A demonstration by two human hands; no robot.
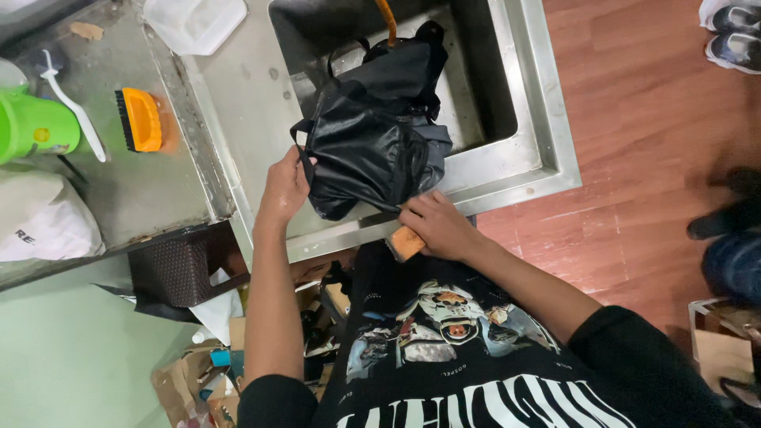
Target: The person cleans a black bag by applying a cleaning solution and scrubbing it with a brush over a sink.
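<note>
A black bag (372, 127) with straps lies over the front edge of a steel sink (523, 111). My left hand (284, 189) grips the bag's left side at a strap. My right hand (432, 226) presses an orange sponge (404, 242) against the bag's lower right corner at the sink's front rim. An orange hose (387, 20) hangs into the basin behind the bag.
On the steel counter at left sit an orange brush (139, 119), a white-handled brush (71, 103), a green jug (32, 127), a white bag (43, 218) and a clear tub (194, 22). A brown basket (178, 269) and clutter lie below. Other people's shoes (733, 32) stand on the wooden floor at right.
</note>
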